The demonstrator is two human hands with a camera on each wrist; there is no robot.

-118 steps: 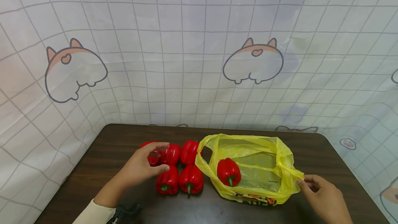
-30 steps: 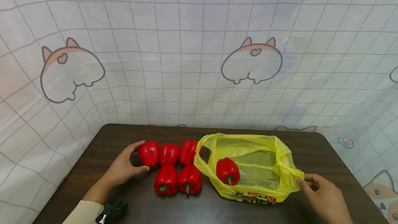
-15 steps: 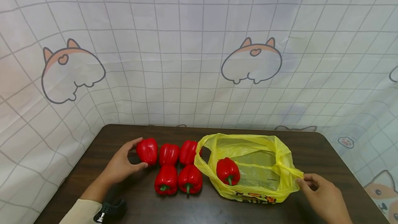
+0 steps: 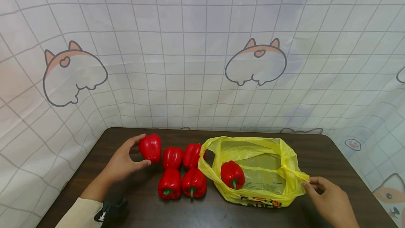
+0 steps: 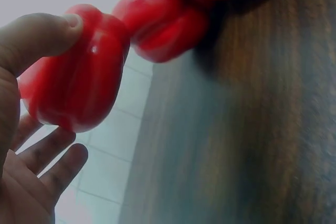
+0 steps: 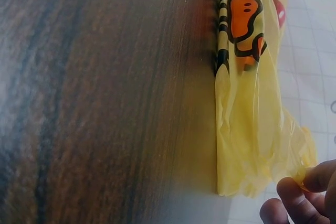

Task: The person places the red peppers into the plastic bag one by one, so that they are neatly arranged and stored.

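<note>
Covering the top and both sides of the head view is a pale grid cloth [image 4: 177, 62] with cartoon critters printed on it. Next biggest is the table [image 4: 152, 215], dark wood grain, running across the bottom of the frame. Then comes the yellow bag [image 4: 291, 157], right of center in the lower half, mouth open upward.

Hands next. The left hand [image 4: 120, 163], lower left, is spread pretty wide around the held pepper [image 4: 150, 147], gripping it between thumb and fingers. Left wrist view has the thumb on its side and some fingers poking out past it. The right hand [image 4: 330, 198], lower right, is pinched narrow on the bag's right corner. A cream sleeve [image 4: 79, 214] shows near the bottom left.

Peppers, all red: the held one is up off the wood, just left of the bunch. Four loose peppers [image 4: 169, 183] sit in a tight two-by-two left of center, front pair with green stems toward the bottom of the frame. One bagged pepper [image 4: 232, 175] is in the left part of the bag.

Small stuff: a black strap [image 4: 110, 207] at the left wrist, plus an orange-and-black print [image 6: 245, 14] on the bag's side.
</note>
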